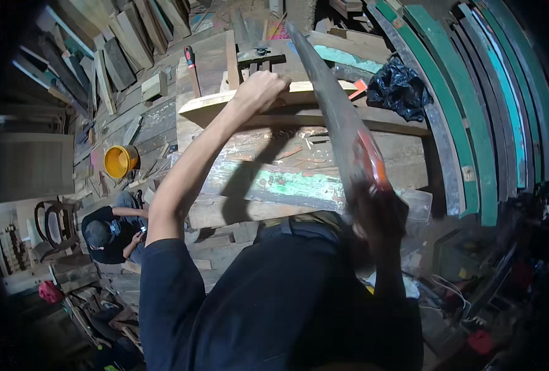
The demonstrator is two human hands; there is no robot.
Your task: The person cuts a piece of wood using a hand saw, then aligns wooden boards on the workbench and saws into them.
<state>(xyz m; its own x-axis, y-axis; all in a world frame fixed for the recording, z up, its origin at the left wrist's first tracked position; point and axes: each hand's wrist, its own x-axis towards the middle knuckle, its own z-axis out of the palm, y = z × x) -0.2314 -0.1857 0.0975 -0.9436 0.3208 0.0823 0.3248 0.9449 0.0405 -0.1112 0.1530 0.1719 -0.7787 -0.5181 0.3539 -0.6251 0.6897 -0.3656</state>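
Black plastic bag crumpled at the bench's far right, yellow bucket on the floor to my left | my left hand, arm stretched out, fingers clenched down on the pale plank across the workbench | my right hand, blurred, gripping the handsaw, blade angled over the plank.

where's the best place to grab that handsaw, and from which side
By the orange handle at the near end of the handsaw, coming from the person's own side. The long blade runs away over the pale board, and the right hand already wraps that handle while the left hand presses the board.
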